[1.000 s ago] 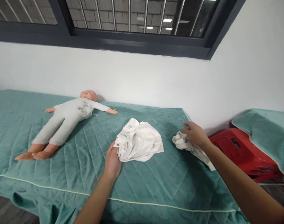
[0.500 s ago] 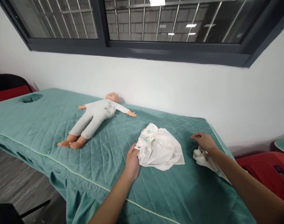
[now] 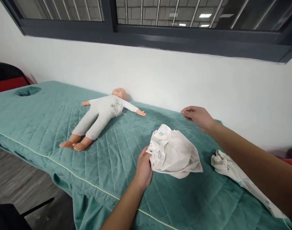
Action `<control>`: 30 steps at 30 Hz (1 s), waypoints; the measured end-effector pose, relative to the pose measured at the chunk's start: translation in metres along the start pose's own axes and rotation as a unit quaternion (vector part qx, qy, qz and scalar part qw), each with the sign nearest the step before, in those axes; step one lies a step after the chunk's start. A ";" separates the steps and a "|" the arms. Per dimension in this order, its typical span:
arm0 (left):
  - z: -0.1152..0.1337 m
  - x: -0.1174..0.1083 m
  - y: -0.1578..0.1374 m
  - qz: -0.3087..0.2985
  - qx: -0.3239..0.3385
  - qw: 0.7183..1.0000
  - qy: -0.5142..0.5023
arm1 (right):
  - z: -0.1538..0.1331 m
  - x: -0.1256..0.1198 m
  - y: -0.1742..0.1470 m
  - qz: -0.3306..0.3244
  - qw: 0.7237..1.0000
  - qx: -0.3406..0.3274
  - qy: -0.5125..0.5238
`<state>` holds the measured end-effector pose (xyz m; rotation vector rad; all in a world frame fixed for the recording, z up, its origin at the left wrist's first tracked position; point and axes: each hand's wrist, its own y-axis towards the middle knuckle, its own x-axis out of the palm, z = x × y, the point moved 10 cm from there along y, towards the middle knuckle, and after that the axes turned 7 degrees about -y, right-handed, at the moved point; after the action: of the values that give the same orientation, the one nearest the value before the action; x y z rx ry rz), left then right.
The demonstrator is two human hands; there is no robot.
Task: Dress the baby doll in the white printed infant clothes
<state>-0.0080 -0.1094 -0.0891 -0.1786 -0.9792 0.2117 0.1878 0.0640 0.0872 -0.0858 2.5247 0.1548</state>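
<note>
My left hand grips the edge of a bunched white baby garment with small printed figures along its folded border. The garment is partly raised off the green bed cover, and its exact cut cannot be made out in the folds. To the right and farther back, my right hand is in the air above the bed, thumb and fingers closed together with nothing visible in them. Beneath my right forearm lies a second white printed cloth, partly hidden by the arm. A baby doll in a white body suit lies on its back, arms spread.
The quilted green bed cover has a face hole at its far left. A white wall and a dark window frame stand behind. A red and black chair is at the left.
My right hand has risen and moved away from the second cloth, toward the wall. My left hand keeps its hold on the garment. The whole view has shifted slightly.
</note>
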 end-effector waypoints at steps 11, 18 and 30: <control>0.001 0.004 -0.003 0.024 -0.027 0.999 -0.011 | -0.078 0.196 0.015 -0.152 0.979 -0.129 0.030; -0.005 0.003 -0.002 0.020 -0.054 0.998 0.006 | -0.144 0.312 0.080 -0.118 0.964 -0.232 -0.051; -0.001 0.005 -0.002 0.022 -0.051 0.998 -0.013 | -0.130 0.266 0.023 -0.137 0.936 -0.307 -0.105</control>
<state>-0.0047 -0.1098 -0.0852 -0.2919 -1.0134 0.2050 -0.1058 0.0626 0.0420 -0.6307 2.1362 0.7875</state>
